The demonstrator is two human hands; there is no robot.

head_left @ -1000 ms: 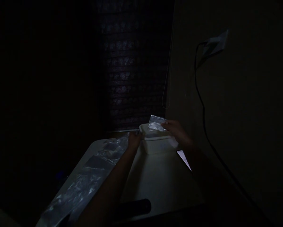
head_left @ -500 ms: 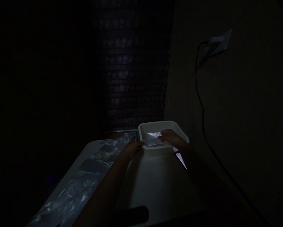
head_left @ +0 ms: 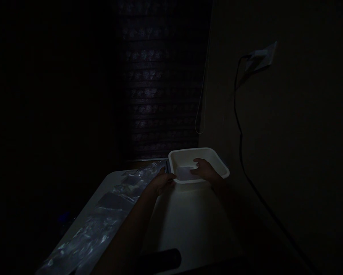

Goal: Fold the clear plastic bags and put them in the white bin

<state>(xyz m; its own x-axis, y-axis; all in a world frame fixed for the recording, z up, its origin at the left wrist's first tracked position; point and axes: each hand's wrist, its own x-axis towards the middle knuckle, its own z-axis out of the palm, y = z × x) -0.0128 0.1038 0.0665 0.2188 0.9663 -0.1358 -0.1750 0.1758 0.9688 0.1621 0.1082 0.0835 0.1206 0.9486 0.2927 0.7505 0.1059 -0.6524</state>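
Note:
A white rectangular plastic basin [head_left: 198, 149] stands at the far end of a white table [head_left: 185, 225]. My right hand [head_left: 205, 170] is inside it, thumb and fingers apart. Below and left of those fingers a pale, flat plastic packet [head_left: 183, 173] lies in the basin; its exact kind is too dim to tell. At the basin's near left corner is my left hand [head_left: 162, 181]. Its thumb reaches the rim while the other fingers stretch forward beside the outer wall, spread from the thumb. Whether the right fingertips touch the packet cannot be made out.
Crumpled clear plastic bags [head_left: 94, 225] run along the table's left side. A dark rounded object [head_left: 171, 258] lies at the near edge. On the right wall a black cable [head_left: 241, 141] hangs from a socket [head_left: 261, 57]. Dark blinds [head_left: 148, 91] cover the back. The room is very dim.
My right hand has let go of the shiny plastic packet, which now lies lower in the basin, and its fingers have spread. A bright pale shape by my right forearm no longer shows.

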